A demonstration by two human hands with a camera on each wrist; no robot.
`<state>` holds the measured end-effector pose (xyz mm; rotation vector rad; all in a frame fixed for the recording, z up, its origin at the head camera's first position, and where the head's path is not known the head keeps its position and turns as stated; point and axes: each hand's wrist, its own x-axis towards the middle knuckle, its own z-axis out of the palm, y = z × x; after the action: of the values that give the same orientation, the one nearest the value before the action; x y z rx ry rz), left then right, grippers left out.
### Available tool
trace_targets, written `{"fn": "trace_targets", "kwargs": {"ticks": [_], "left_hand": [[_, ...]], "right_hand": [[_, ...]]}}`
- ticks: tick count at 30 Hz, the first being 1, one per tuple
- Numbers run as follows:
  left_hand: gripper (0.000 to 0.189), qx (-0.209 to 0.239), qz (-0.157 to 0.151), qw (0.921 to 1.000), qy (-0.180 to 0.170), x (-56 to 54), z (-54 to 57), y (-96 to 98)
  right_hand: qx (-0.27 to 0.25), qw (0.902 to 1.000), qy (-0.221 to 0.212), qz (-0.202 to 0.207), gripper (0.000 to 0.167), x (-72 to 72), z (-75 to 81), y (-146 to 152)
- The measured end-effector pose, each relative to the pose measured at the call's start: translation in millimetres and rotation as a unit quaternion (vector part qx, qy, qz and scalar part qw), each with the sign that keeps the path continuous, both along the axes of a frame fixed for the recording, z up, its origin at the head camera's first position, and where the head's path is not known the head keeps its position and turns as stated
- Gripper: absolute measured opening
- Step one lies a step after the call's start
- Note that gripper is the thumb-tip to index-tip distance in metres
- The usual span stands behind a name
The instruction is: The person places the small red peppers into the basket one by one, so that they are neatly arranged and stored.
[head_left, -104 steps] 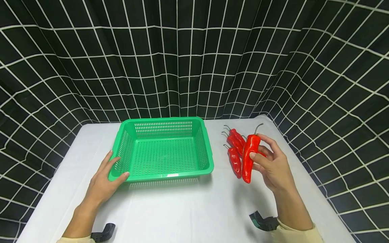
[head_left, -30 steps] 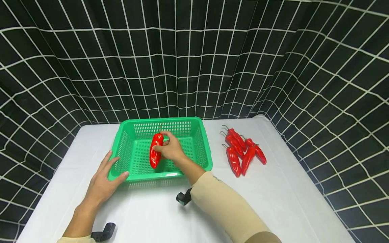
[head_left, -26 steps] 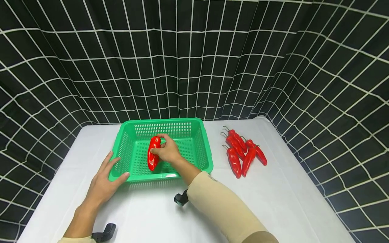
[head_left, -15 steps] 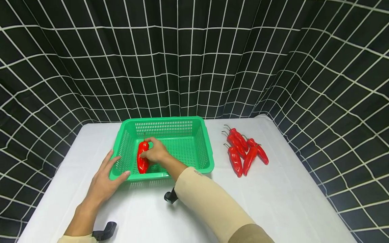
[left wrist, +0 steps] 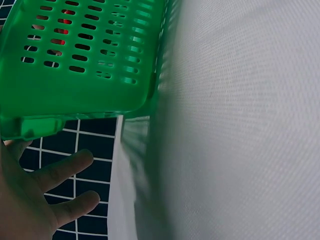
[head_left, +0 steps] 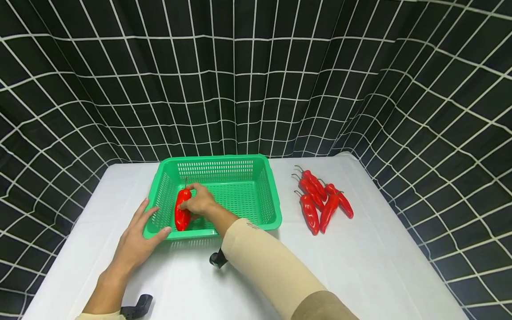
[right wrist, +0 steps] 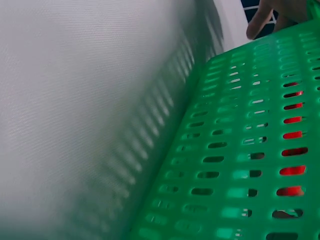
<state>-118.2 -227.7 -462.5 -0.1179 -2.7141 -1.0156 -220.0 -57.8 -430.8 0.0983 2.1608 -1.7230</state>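
Observation:
My right hand [head_left: 200,201] reaches into the green plastic basket [head_left: 224,231] and pinches a long red pepper [head_left: 182,213] by its side. The pepper lies lengthwise toward me, stem away, beside the basket's left wall. Whether it touches the bottom I cannot tell. Red also shows through the slots of the basket wall [right wrist: 235,165] in the right wrist view. My left hand [head_left: 138,240] rests at the basket's front left corner, fingers spread, with the thumb over the front rim. In the left wrist view, straight fingers [left wrist: 65,170] extend outside the basket.
Several red peppers [head_left: 309,213] with stems lie in a loose cluster right of the basket. A white cloth [head_left: 360,266] covers the table. Black curtains [head_left: 240,89] with a white grid stand behind and on both sides.
My right hand took a red pepper from the cluster at the right, carried it left over the basket and lowered it by the left wall. The left hand stayed at the corner.

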Motion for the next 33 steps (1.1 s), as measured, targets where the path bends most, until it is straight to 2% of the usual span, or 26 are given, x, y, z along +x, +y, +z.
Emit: {"fn": "trace_targets", "kwargs": {"ticks": [10, 20, 26, 33], "left_hand": [[0.068, 0.002, -0.004, 1.0, -0.006, 1.4, -3.5, -0.4], [0.067, 0.001, -0.001, 1.0, 0.0, 3.0, -4.1, -0.9], [0.067, -0.002, -0.003, 1.0, 0.005, -0.4, -4.2, -2.7], [0.067, 0.001, -0.001, 1.0, 0.004, -2.2, -6.5, -3.8]], "right_hand": [[0.033, 0.9993, -0.014, 0.009, 0.048, -0.9, -2.1, -10.1], [0.045, 0.9965, -0.06, 0.037, 0.047, -2.1, -2.3, -10.6], [0.042, 0.9957, -0.062, 0.054, 0.046, -2.4, -1.5, -9.3], [0.036, 0.9965, -0.059, 0.047, 0.048, -4.8, 0.0, -5.7]]}}
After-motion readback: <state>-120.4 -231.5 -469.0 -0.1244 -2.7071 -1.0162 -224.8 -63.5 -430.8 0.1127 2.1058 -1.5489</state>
